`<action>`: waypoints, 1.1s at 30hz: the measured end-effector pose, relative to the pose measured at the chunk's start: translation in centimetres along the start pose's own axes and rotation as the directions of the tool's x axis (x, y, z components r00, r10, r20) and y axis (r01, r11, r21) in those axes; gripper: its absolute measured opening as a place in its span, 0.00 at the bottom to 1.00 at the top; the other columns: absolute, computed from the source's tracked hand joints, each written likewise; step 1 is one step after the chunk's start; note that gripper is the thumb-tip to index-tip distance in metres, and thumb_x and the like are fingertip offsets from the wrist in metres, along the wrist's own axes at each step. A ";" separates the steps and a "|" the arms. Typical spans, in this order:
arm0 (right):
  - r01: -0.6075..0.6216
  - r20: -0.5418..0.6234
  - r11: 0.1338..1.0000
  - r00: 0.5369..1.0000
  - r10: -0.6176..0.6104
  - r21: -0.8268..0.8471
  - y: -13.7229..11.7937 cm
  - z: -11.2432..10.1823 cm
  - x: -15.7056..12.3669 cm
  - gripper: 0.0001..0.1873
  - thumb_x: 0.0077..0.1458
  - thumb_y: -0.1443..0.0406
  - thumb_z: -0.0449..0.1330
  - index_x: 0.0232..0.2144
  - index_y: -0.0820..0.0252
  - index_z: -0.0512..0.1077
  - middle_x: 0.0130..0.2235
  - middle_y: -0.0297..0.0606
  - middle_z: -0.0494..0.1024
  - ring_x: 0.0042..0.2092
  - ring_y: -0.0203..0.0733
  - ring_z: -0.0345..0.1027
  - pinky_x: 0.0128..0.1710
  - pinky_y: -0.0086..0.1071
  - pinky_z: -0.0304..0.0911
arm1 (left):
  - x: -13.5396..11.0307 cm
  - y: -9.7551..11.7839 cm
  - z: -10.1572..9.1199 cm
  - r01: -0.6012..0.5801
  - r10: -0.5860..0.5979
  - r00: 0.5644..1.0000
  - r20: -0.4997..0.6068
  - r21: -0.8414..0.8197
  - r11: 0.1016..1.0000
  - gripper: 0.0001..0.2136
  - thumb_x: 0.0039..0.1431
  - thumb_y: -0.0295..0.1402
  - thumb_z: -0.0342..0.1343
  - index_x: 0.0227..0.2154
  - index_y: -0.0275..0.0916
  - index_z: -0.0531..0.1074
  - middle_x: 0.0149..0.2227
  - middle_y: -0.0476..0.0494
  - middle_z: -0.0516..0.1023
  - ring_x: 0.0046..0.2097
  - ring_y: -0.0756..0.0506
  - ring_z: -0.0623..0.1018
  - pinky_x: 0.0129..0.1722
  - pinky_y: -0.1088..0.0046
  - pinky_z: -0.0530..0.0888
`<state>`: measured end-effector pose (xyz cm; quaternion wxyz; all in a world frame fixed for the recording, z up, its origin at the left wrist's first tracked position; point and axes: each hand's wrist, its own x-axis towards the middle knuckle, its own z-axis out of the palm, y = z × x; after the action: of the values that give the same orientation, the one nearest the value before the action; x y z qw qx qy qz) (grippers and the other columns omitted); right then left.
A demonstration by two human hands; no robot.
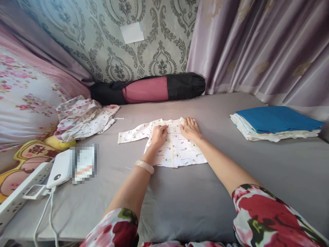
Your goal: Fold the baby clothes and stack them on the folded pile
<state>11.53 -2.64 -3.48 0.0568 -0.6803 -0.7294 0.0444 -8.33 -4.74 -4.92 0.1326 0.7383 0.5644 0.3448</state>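
A small white baby shirt (177,152) with tiny coloured prints lies spread on the grey bed sheet. One sleeve stretches out to the left, while the other appears folded inward across the chest. My left hand (159,133) is closed, its fingers curled on the cloth at the upper chest, apparently at the end of the folded sleeve. My right hand (189,128) lies flat on the shirt's right shoulder with fingers extended, covering that part of the cloth.
A black-and-pink long bag (146,90) lies along the wall. Folded cloths topped by a blue one (277,118) sit at right. Crumpled printed clothes (87,118), a white power bank (60,168) with cables and a power strip (24,192) are at left.
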 end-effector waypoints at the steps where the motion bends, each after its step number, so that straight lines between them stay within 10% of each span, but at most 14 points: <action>1: -0.005 0.023 1.000 1.000 0.005 0.004 -0.1 -0.2 0.0 0.36 0.65 0.55 0.36 0.67 0.74 0.49 0.69 0.52 0.48 0.70 0.51 0.36 0.67 0.44 0.33 | 0.0 0.0 0.0 -0.004 0.004 1.000 -0.004 -0.001 1.000 0.15 0.60 0.29 0.48 0.45 0.39 0.77 0.35 0.40 0.74 0.43 0.40 0.72 0.49 0.59 0.70; 27: -0.014 0.063 0.998 0.998 0.010 0.054 -4.0 -0.9 0.1 0.34 0.67 0.56 0.35 0.67 0.73 0.48 0.70 0.52 0.44 0.70 0.52 0.33 0.67 0.49 0.32 | -0.3 0.6 -0.1 -0.093 0.092 0.996 0.024 0.076 0.993 0.18 0.60 0.25 0.45 0.47 0.39 0.76 0.37 0.40 0.71 0.42 0.41 0.70 0.49 0.61 0.68; 33: 0.176 -0.024 0.981 0.984 -0.175 0.087 -5.9 -0.9 -0.3 0.31 0.67 0.59 0.35 0.67 0.68 0.49 0.70 0.47 0.44 0.70 0.48 0.33 0.67 0.49 0.30 | -0.3 1.0 -0.1 -0.049 0.049 0.999 0.006 0.120 0.992 0.16 0.60 0.25 0.47 0.47 0.36 0.75 0.37 0.39 0.72 0.42 0.41 0.71 0.49 0.62 0.68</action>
<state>5.91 -3.40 -1.72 0.0967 -0.6106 -0.7833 0.0660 -7.67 -5.35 -4.36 0.0802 0.7592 0.5655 0.3122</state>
